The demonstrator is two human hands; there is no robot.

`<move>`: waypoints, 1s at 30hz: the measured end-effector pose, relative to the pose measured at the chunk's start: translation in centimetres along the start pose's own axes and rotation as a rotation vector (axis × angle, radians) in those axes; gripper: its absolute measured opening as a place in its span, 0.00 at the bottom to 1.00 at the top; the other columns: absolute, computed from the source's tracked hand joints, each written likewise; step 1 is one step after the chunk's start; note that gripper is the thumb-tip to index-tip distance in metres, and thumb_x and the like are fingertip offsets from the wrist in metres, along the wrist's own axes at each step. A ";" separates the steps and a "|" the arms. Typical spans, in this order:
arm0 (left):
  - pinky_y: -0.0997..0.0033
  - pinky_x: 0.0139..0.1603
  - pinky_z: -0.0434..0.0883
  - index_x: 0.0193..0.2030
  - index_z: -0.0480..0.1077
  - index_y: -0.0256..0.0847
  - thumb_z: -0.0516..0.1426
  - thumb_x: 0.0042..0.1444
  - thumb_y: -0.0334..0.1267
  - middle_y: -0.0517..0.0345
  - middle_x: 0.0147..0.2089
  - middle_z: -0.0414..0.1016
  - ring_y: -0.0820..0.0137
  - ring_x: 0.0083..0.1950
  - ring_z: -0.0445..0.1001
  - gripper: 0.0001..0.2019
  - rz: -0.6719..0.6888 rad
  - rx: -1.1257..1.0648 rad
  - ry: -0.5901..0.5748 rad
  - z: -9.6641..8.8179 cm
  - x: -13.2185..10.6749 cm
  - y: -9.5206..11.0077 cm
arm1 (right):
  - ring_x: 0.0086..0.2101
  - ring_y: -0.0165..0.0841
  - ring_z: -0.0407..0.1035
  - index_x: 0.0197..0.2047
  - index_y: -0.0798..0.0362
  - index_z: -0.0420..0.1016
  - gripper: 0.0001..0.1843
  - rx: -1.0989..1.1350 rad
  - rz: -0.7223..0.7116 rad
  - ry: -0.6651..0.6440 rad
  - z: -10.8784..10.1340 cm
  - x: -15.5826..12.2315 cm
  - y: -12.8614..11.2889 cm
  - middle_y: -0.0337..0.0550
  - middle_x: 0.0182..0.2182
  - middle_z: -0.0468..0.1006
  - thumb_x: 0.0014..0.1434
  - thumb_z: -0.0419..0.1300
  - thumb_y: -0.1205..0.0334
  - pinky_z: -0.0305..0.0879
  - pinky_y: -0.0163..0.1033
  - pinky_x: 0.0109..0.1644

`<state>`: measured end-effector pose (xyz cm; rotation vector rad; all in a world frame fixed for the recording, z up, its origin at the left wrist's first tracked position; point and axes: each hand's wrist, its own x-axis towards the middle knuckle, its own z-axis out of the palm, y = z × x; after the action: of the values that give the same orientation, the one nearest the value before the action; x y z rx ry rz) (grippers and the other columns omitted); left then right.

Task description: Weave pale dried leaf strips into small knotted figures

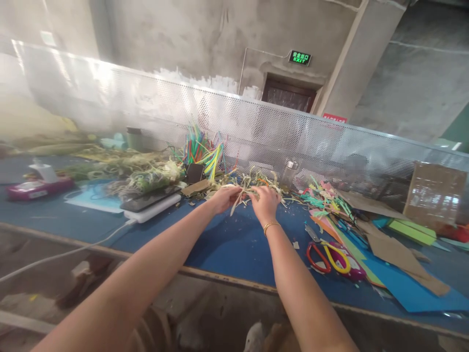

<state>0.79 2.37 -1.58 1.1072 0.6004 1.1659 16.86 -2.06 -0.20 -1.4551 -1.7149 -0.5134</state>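
Note:
Both my arms reach forward over a blue table point(227, 244). My left hand point(225, 197) and my right hand point(264, 201) meet at a small bundle of pale yellow straw-like strips point(242, 192), and the fingers of both are closed on it. One strip hangs down between the hands. A gold bracelet point(270, 225) circles my right wrist. More loose strips point(256, 180) lie in a heap just behind the hands.
Scissors with red and yellow handles point(326, 254) lie right of my right arm, by coloured paper and cardboard point(395, 249). Coloured straws point(201, 146), a phone on a white power bank point(152, 205) and a glass jar point(289, 172) stand before a perforated metal screen point(293, 132).

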 end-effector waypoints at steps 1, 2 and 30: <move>0.73 0.35 0.73 0.35 0.76 0.32 0.61 0.52 0.34 0.45 0.35 0.79 0.70 0.33 0.77 0.07 -0.006 -0.048 -0.014 0.0 0.0 0.0 | 0.44 0.39 0.63 0.45 0.48 0.76 0.12 0.008 0.027 0.069 0.0 0.0 -0.1 0.46 0.41 0.76 0.61 0.57 0.54 0.46 0.43 0.49; 0.72 0.37 0.74 0.37 0.76 0.32 0.61 0.52 0.32 0.44 0.37 0.79 0.69 0.35 0.77 0.07 -0.003 -0.077 -0.019 0.1 0.1 0.0 | 0.43 0.39 0.63 0.46 0.50 0.74 0.14 0.018 0.046 0.117 -0.1 0.0 -0.3 0.47 0.41 0.75 0.60 0.57 0.53 0.46 0.43 0.49; 0.80 0.25 0.66 0.35 0.73 0.36 0.69 0.39 0.31 0.59 0.28 0.75 0.78 0.25 0.70 0.14 0.150 -0.116 0.173 0.9 0.2 -1.2 | 0.39 0.38 0.66 0.32 0.52 0.76 0.15 -0.052 -0.084 -0.231 -0.8 -1.1 -3.6 0.48 0.34 0.78 0.63 0.50 0.60 0.48 0.46 0.46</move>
<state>2.09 2.28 -2.29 0.9712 0.5823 1.4194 13.69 -4.27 0.10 -1.5332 -1.9629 -0.4514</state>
